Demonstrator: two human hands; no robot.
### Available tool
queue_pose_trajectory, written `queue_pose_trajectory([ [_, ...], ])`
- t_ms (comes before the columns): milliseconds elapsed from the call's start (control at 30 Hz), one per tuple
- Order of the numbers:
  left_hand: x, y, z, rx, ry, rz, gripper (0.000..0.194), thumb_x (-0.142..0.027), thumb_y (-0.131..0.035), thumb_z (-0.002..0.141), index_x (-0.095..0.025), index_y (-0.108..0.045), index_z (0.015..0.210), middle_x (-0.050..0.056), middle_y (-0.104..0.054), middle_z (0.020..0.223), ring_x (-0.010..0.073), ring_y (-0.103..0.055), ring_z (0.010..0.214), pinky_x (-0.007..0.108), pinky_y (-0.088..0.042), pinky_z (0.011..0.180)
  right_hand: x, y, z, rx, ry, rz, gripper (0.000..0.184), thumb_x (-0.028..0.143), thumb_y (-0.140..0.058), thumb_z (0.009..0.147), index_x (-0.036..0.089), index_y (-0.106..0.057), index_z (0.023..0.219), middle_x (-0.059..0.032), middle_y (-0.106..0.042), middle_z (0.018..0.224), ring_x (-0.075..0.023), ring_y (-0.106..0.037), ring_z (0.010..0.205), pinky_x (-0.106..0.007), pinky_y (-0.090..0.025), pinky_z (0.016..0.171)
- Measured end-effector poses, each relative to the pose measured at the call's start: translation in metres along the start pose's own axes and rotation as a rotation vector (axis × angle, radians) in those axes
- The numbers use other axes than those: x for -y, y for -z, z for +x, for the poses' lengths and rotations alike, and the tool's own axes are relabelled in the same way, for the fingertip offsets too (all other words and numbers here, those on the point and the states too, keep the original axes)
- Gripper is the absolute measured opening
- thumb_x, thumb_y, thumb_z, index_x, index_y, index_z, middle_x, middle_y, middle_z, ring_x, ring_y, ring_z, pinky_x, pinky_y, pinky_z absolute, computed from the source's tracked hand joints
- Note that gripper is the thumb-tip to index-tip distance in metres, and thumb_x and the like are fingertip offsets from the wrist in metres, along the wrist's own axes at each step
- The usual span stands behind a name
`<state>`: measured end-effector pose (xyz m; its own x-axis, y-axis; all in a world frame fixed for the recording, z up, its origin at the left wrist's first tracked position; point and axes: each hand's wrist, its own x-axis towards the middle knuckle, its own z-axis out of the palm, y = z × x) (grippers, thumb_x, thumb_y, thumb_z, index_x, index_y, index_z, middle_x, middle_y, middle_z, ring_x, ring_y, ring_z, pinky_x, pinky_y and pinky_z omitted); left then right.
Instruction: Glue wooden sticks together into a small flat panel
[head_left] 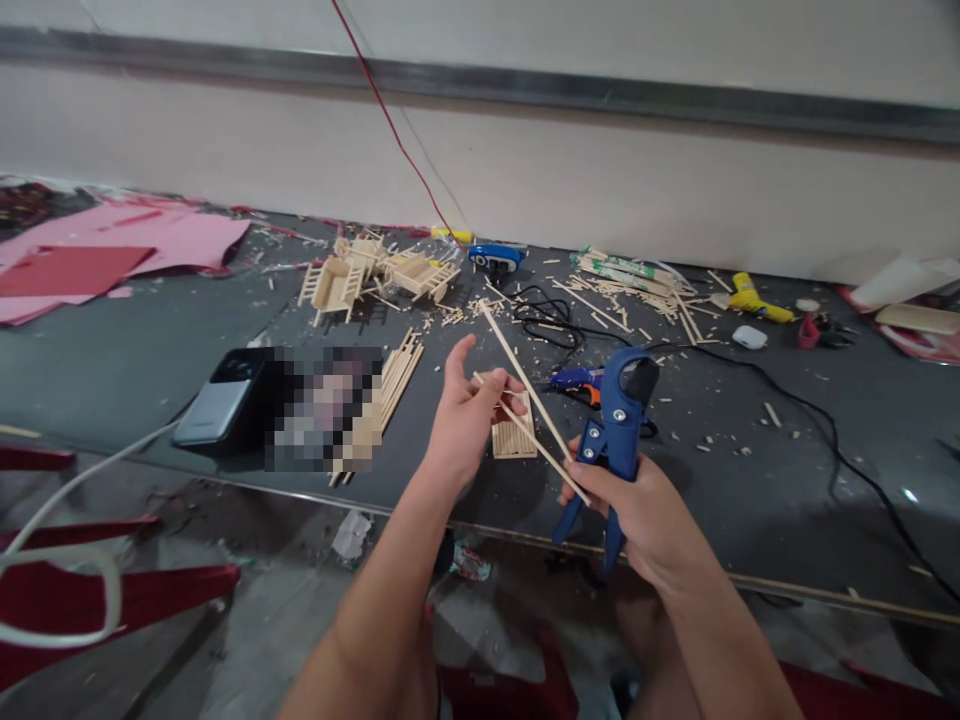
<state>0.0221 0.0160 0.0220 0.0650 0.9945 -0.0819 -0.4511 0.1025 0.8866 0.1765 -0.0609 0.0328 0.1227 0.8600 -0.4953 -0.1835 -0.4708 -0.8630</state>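
My left hand [469, 410] pinches a thin wooden stick [525, 430] between thumb and fingers, its index finger raised. That stick slants down to my right hand [630, 495], which is wrapped round a blue pipe cutter [619, 415] with its jaw pointing up. A second wooden stick [521, 360] rises from the right thumb and fingertips toward the back of the table. Below the sticks lies a small flat panel of sticks [516, 435], partly hidden by the left fingers. Behind the cutter is a blue glue gun [577, 379] with an orange trigger.
Small wooden furniture models [337, 285] stand at the back left. A bundle of sticks [401, 375] lies beside a dark phone-like device [232, 400]. Offcuts and a black cable [787, 385] spread rightward, with a yellow glue gun [754, 298]. Pink sheets [180, 235] lie far left.
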Motion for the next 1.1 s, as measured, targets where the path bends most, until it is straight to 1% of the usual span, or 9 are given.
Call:
queue_pose_trajectory([
  [167,-0.002,0.004,0.000,-0.018,-0.003,-0.004,0.072,-0.022,-0.056,0.085,-0.030,-0.015,0.143,0.003,-0.069,0.086,0.0148,-0.067,0.065,0.026,-0.054,0.058,0.000,-0.002,-0.004,0.059,-0.007,-0.051,0.025,0.029,-0.069,0.067,0.018,-0.057,0.086,0.0027,-0.059,0.051,-0.0150,-0.056,0.053,-0.028,-0.044,0.056],
  [333,-0.007,0.013,0.003,-0.038,-0.064,-0.035,0.067,-0.026,-0.058,0.085,-0.031,-0.023,0.142,0.005,-0.069,0.098,0.0179,-0.069,0.080,0.029,-0.056,0.066,-0.002,-0.001,-0.001,0.064,-0.020,-0.035,0.023,0.027,-0.066,0.068,0.019,-0.053,0.085,0.0051,-0.055,0.049,-0.0136,-0.053,0.049,-0.026,-0.043,0.053],
  [433,-0.008,0.015,0.004,-0.053,-0.079,-0.051,0.062,-0.025,-0.056,0.086,-0.032,-0.027,0.140,0.005,-0.069,0.098,0.0174,-0.069,0.079,0.032,-0.056,0.071,-0.005,0.000,0.002,0.065,-0.007,-0.077,0.021,0.026,-0.063,0.069,0.019,-0.052,0.086,0.0056,-0.055,0.049,-0.0133,-0.053,0.049,-0.026,-0.043,0.053],
  [533,-0.009,0.014,0.005,-0.084,-0.069,-0.079,0.050,-0.022,-0.053,0.087,-0.029,-0.037,0.134,0.003,-0.067,0.091,0.0170,-0.069,0.077,0.034,-0.056,0.073,-0.008,0.001,0.004,0.076,0.018,-0.147,0.017,0.024,-0.060,0.072,0.019,-0.053,0.085,0.0058,-0.055,0.050,-0.0129,-0.054,0.050,-0.027,-0.044,0.056],
  [667,-0.011,0.013,0.007,-0.105,-0.047,-0.125,0.023,-0.019,-0.049,0.087,-0.022,-0.050,0.110,-0.002,-0.058,0.071,0.0137,-0.065,0.066,0.029,-0.055,0.063,-0.010,0.000,0.001,0.117,0.009,-0.224,0.016,0.027,-0.060,0.075,0.018,-0.054,0.087,0.0045,-0.057,0.052,-0.0138,-0.056,0.053,-0.028,-0.045,0.059],
  [767,-0.012,0.011,0.010,-0.195,-0.030,-0.223,0.009,-0.014,-0.047,0.087,-0.021,-0.049,0.092,-0.006,-0.047,0.060,0.0069,-0.051,0.048,0.017,-0.042,0.044,-0.009,-0.004,-0.003,0.173,0.008,-0.204,0.020,0.029,-0.064,0.075,0.018,-0.055,0.089,0.0037,-0.060,0.057,-0.0141,-0.058,0.057,-0.029,-0.047,0.062],
  [833,-0.014,0.010,0.012,-0.286,-0.015,-0.300,0.012,-0.009,-0.044,0.086,-0.021,-0.046,0.086,-0.007,-0.039,0.056,0.0044,-0.040,0.041,0.014,-0.029,0.037,-0.009,-0.008,-0.007,0.213,0.009,-0.179,0.021,0.030,-0.065,0.074,0.018,-0.056,0.089,0.0031,-0.060,0.059,-0.0143,-0.058,0.059,-0.029,-0.047,0.064],
  [900,-0.015,0.009,0.014,-0.354,-0.015,-0.345,0.014,-0.008,-0.041,0.087,-0.021,-0.045,0.086,-0.008,-0.036,0.054,0.0032,-0.034,0.038,0.013,-0.023,0.036,-0.009,-0.013,-0.010,0.241,0.014,-0.131,0.022,0.032,-0.066,0.074,0.017,-0.057,0.088,0.0023,-0.061,0.060,-0.0144,-0.058,0.060,-0.029,-0.047,0.064],
  [1100,-0.016,0.011,0.016,-0.400,-0.073,-0.386,0.011,-0.014,-0.041,0.092,-0.018,-0.050,0.087,-0.006,-0.041,0.059,0.0012,-0.032,0.039,0.012,-0.023,0.035,-0.011,-0.020,-0.013,0.282,0.019,0.067,0.026,0.033,-0.071,0.071,0.019,-0.060,0.090,0.0016,-0.065,0.064,-0.0148,-0.061,0.065,-0.030,-0.049,0.068],
])
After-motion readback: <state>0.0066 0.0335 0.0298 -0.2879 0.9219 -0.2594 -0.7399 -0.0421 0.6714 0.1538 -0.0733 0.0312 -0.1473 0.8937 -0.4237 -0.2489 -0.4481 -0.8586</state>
